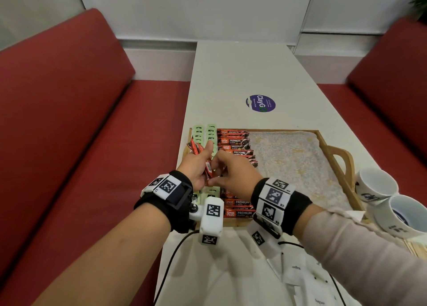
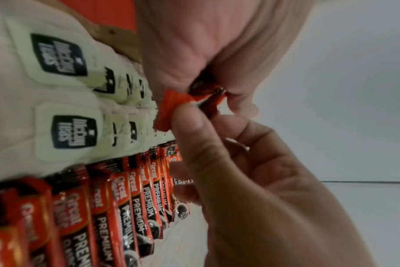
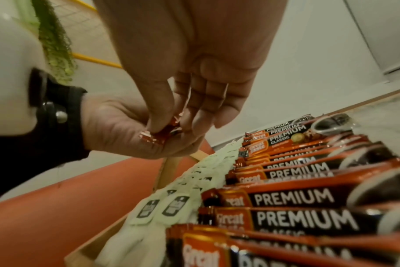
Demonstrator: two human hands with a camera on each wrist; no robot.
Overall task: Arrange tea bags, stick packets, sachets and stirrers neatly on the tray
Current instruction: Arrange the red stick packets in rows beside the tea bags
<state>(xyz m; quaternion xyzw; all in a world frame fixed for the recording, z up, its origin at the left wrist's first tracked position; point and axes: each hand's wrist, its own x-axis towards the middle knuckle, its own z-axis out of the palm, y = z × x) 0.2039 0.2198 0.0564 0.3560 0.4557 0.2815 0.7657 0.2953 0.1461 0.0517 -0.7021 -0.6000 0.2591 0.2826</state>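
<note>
My left hand (image 1: 199, 165) grips a small bundle of thin red stick packets (image 1: 197, 149) above the left side of the wooden tray (image 1: 342, 157). My right hand (image 1: 227, 168) meets it and pinches the near end of a red packet (image 2: 166, 110) between thumb and fingers. The right wrist view shows the packets' ends (image 3: 162, 137) in the left palm (image 3: 117, 130). On the tray below lie two columns of pale green tea bags (image 1: 203, 132) and a column of Great Taste coffee sticks (image 1: 233, 141).
The tray's right half shows only its speckled liner (image 1: 293, 162). Two white mugs (image 1: 374, 185) stand right of the tray. White sugar sachets (image 1: 298, 271) lie on the near table. Red benches (image 1: 69, 120) flank the table, and a purple sticker (image 1: 260, 103) lies beyond the tray.
</note>
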